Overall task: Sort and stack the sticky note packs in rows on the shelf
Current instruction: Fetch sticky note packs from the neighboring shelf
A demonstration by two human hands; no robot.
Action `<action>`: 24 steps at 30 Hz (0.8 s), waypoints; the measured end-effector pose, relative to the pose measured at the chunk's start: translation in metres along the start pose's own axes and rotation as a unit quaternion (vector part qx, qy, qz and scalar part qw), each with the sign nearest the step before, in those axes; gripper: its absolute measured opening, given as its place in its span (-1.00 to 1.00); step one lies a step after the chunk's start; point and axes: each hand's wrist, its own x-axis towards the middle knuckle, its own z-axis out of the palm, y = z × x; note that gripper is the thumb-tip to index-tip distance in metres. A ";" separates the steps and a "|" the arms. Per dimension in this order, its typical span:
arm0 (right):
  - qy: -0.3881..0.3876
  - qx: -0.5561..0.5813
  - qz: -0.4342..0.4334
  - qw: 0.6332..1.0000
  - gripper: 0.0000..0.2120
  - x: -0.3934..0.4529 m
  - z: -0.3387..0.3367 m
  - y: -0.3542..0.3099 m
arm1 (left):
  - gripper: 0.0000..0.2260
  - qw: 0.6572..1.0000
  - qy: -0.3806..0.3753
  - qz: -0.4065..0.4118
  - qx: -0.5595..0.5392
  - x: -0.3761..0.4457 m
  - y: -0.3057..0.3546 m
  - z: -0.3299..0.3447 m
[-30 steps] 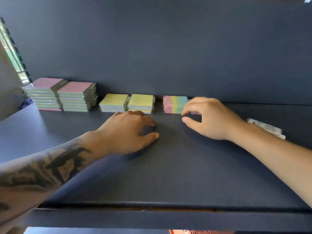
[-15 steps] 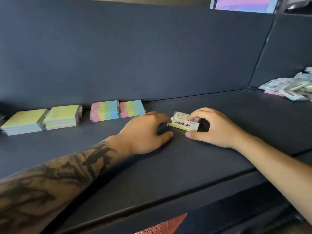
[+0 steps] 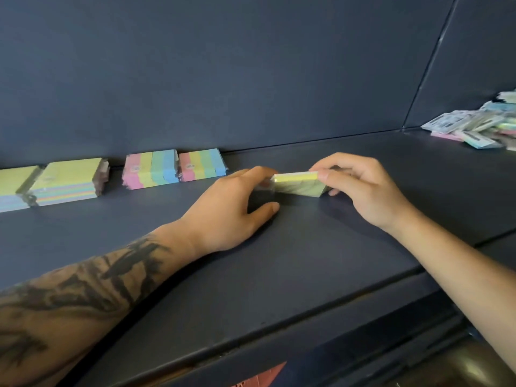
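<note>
A yellow sticky note pack is tilted up on one edge in the middle of the dark shelf. My right hand pinches its right end between thumb and fingers. My left hand rests on the shelf with its fingertips at the pack's left end, fingers loosely curved. Along the back wall stand two striped pink-yellow-green-blue packs, and to their left two yellow-topped stacks.
A loose heap of wrapped packs lies at the far right of the shelf, beyond a seam in the back panel. The shelf's front lip runs diagonally below my forearms. Bare shelf lies between the striped packs and the heap.
The view swung right. My right hand left the striped pack at the back, took a pack lying flat, and has now tipped it onto its edge, yellow side showing. My left hand followed alongside.
</note>
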 end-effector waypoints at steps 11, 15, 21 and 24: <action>-0.025 -0.035 0.030 0.999 -0.45 0.001 0.008 -0.003 | -0.90 0.987 0.037 -0.062 -0.140 0.001 0.003 -0.005; 0.037 -0.100 -0.033 0.994 -0.56 -0.006 0.012 -0.008 | -0.89 0.979 0.042 -0.099 -0.174 0.000 0.009 -0.013; -0.035 -0.310 -0.193 0.930 -0.40 -0.005 0.031 -0.031 | -0.75 0.963 0.025 -0.185 -0.194 -0.009 0.011 -0.036; -0.047 -0.288 -0.210 0.933 -0.44 0.003 0.048 -0.043 | -0.73 0.952 0.022 -0.230 -0.202 -0.023 0.007 -0.054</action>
